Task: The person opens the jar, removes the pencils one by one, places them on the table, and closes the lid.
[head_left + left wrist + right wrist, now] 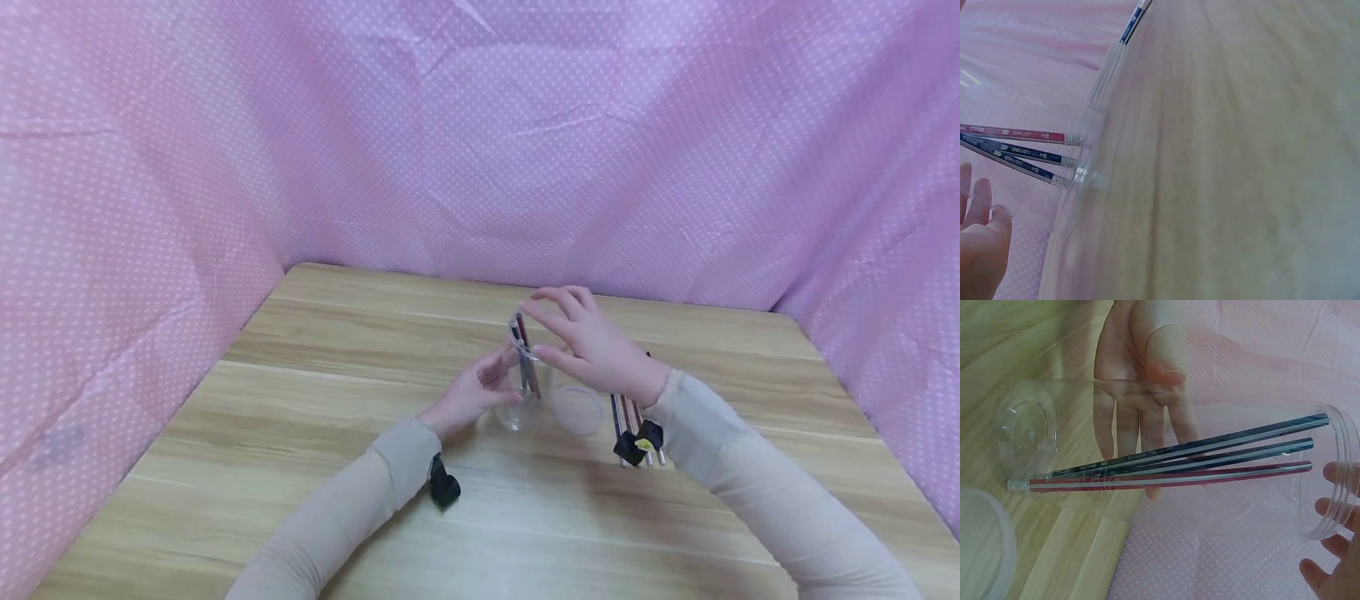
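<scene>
A tall clear plastic jar stands on the table with three pencils inside, two dark blue and one red, their eraser ends down. My left hand holds the jar around its side; in the right wrist view its fingers show through the clear wall. My right hand is at the mouth of the jar, its fingers spread and loosely bent, some fingertips overlapping the rim. Whether they touch the rim I cannot tell. A round translucent lid lies beside the jar's base.
Several more pencils lie on the wooden table to the right of the lid, partly hidden under my right wrist. A pink dotted cloth hangs behind the table and along both sides.
</scene>
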Available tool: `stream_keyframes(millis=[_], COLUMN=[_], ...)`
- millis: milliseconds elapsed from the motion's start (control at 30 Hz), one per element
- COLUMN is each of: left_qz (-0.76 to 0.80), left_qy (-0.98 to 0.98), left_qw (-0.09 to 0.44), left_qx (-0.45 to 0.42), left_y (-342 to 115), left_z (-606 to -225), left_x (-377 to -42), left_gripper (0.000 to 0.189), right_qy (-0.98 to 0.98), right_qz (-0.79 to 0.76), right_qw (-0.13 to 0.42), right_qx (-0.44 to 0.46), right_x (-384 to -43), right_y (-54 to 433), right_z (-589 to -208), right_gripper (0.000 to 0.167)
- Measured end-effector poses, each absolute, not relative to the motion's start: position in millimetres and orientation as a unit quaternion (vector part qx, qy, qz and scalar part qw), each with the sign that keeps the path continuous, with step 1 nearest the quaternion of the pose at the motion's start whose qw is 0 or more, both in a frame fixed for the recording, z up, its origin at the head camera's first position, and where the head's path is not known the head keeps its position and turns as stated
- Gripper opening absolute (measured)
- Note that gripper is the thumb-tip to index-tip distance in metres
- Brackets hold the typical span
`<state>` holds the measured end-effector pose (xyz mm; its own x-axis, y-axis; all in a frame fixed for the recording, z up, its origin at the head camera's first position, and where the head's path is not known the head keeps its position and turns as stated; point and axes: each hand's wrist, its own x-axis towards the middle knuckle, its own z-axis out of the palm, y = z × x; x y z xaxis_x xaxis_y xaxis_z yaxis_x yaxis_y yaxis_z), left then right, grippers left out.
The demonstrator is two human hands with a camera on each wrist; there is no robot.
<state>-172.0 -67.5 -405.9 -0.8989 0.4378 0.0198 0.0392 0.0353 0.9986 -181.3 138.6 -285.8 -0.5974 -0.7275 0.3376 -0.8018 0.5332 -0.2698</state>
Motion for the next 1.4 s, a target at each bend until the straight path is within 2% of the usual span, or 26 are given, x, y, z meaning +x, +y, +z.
stream_keyframes(millis=[333,700,1133,1400], left_qz=[0.667,0.675,0.681,0.675], left_qy=[0.707,0.702,0.695,0.7], left_qw=[0.152,0.142,0.141,0.138], left_qx=[0.179,0.18,0.185,0.188], left_y=[-68.3,-66.7,-67.9,-69.2], left_z=[-406.0,-411.3,-411.5,-410.2], left_x=[-170.7,-171.3,-172.8,-173.3], left_gripper=[0.08,0.079,0.078,0.078], right_qy=[-0.876,-0.868,-0.869,-0.871], right_qz=[0.181,0.175,0.173,0.176], right_qw=[0.084,0.116,0.13,0.128], right_qx=[0.439,0.45,0.446,0.441], right_x=[-177.9,-180.1,-179.3,-177.1], right_y=[137.1,136.8,131.7,130.1], right_z=[-290.8,-294.6,-291.9,-291.8], right_gripper=[0.056,0.056,0.049,0.05])
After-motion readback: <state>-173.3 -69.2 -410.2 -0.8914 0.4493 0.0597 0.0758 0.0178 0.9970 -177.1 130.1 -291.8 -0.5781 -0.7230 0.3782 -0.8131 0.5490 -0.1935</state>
